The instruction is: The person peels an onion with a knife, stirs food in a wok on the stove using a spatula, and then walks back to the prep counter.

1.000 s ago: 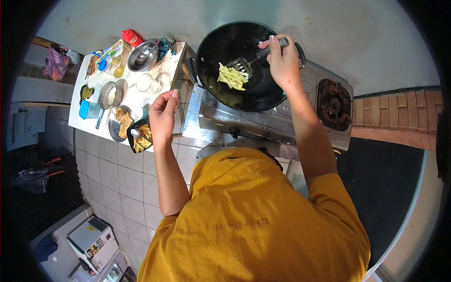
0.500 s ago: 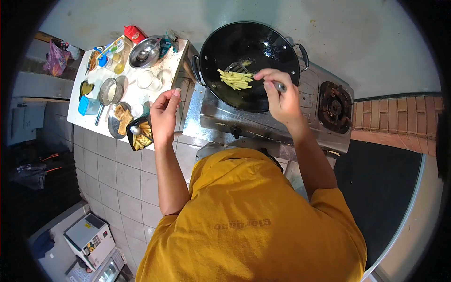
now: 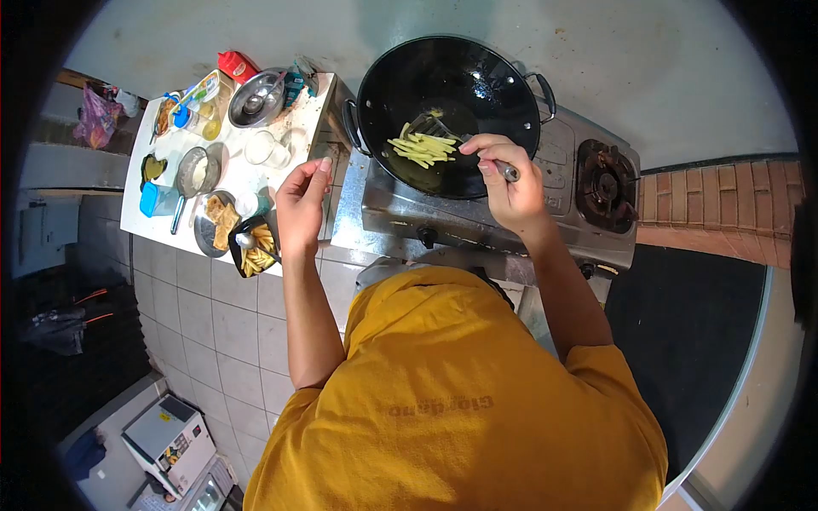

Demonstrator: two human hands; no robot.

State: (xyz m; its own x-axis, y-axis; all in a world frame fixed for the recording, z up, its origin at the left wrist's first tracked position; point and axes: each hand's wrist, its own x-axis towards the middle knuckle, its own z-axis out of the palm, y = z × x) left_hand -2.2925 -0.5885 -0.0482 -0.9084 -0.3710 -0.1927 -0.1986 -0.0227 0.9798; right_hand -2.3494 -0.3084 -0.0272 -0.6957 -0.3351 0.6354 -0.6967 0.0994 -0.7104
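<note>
My right hand [image 3: 515, 183] is closed around the handle of a metal slotted spatula [image 3: 445, 129], its handle end poking out past the fingers. The spatula's head is down in a large black wok [image 3: 477, 162], against a heap of pale cut potato fries [image 3: 421, 148]. A little oil shows around the fries. My left hand [image 3: 303, 204] hovers between the wok and the side table, thumb and fingers drawn together, with nothing visible in them. Nearest to it on the table's corner is a black bowl of golden fries [image 3: 258, 261] with a spoon in it.
The wok sits on a steel gas stove [image 3: 400, 213]; a second burner [image 3: 607, 183] is at the right. The white table [image 3: 145, 204] carries a metal plate with fried pieces [image 3: 223, 223], a strainer [image 3: 194, 173], a metal bowl [image 3: 257, 98] and a red bottle [image 3: 236, 65].
My right hand and the spatula have shifted slightly, and the fries in the wok lie a little differently. My left hand keeps nearly the same pose. The whole view has moved slightly.
</note>
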